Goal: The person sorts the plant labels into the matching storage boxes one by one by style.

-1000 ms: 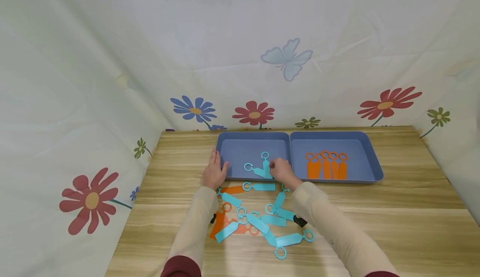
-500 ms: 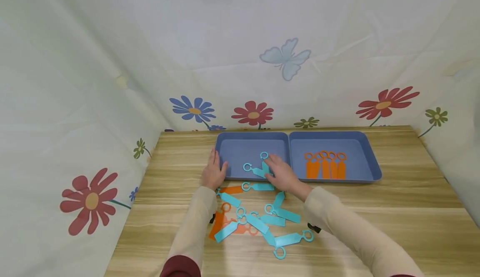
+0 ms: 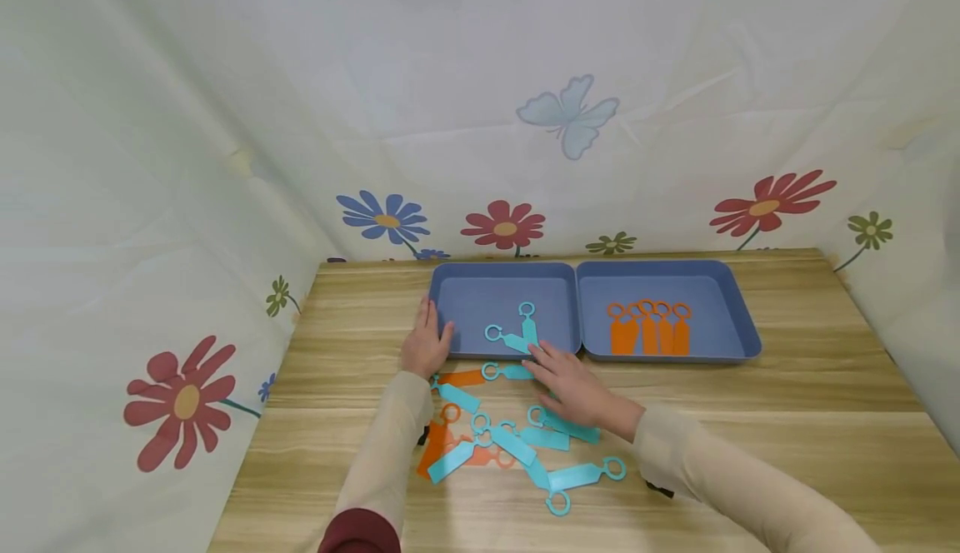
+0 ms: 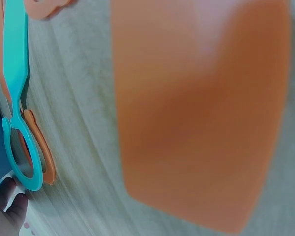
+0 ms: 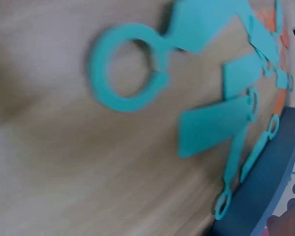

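My left hand (image 3: 426, 345) rests against the left side of the left blue tray (image 3: 510, 291), its fingers along the rim. Inside that tray lie two teal tags with open rings, one upright (image 3: 530, 330) and one slanted (image 3: 515, 342). At the tray's front rim hovers my right hand (image 3: 573, 388), fingers spread and nothing visibly held. It is nearest to a teal tag (image 3: 516, 372) in front of the tray and partly hides it. A large orange tag (image 4: 196, 123) fills the left wrist view. Teal tags (image 5: 214, 125) lie beside the tray in the right wrist view.
A right blue tray (image 3: 708, 307) adjoins the left one and holds several orange tags (image 3: 649, 336). More teal tags (image 3: 577, 476) and orange tags (image 3: 435, 445) lie overlapping on the wooden table (image 3: 810, 420). A flowered curtain (image 3: 420, 103) stands behind.
My right hand has let go of the upright teal tag in the left tray and moved toward me and right, over the loose tags. My left hand has stayed at the tray.
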`<state>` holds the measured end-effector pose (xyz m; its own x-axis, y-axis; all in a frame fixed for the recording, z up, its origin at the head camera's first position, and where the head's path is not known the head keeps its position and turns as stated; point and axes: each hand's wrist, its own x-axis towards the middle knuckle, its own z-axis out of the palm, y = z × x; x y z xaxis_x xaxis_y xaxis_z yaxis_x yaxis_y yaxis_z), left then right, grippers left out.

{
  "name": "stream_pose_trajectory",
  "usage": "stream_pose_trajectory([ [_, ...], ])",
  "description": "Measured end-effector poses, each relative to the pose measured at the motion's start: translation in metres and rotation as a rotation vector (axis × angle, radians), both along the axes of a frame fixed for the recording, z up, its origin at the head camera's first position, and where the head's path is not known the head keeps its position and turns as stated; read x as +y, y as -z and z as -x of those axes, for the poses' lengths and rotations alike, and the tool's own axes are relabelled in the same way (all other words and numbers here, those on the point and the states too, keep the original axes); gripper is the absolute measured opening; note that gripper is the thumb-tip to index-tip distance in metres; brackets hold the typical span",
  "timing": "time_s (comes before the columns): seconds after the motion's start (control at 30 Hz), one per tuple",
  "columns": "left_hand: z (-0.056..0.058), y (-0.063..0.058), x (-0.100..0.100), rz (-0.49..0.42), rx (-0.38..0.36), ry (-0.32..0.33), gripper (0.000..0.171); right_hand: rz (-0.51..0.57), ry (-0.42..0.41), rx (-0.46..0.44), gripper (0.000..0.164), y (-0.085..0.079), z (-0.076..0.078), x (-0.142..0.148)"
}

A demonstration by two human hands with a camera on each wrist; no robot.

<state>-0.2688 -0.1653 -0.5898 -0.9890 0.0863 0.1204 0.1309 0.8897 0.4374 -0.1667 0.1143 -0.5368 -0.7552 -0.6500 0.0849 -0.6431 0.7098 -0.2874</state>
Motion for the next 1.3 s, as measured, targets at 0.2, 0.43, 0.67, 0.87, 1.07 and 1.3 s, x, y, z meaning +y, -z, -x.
stream_pose_trajectory([
  [0.2,-0.002,-0.005,0.001,0.069,-0.014,-0.001,0.062,-0.093,-0.052,0.076,0.056,0.012,-0.014,0.010],
  [0.43,-0.002,-0.006,0.002,0.056,-0.006,-0.002,0.063,-0.119,-0.037,0.046,0.058,0.020,-0.026,0.021],
  [0.67,-0.002,-0.005,0.001,0.054,-0.002,-0.002,0.063,-0.115,-0.020,0.069,0.060,0.029,-0.032,0.030],
  [0.87,-0.002,-0.005,0.001,0.056,-0.011,-0.001,0.063,-0.078,0.010,0.048,0.058,0.032,-0.035,0.038],
  [1.07,-0.001,-0.005,0.001,0.051,-0.018,-0.004,0.063,-0.053,0.044,0.026,0.051,0.030,-0.037,0.042],
  [1.3,-0.001,-0.005,0.002,0.055,-0.004,-0.005,0.062,-0.058,0.075,0.046,0.043,0.032,-0.043,0.045],
])
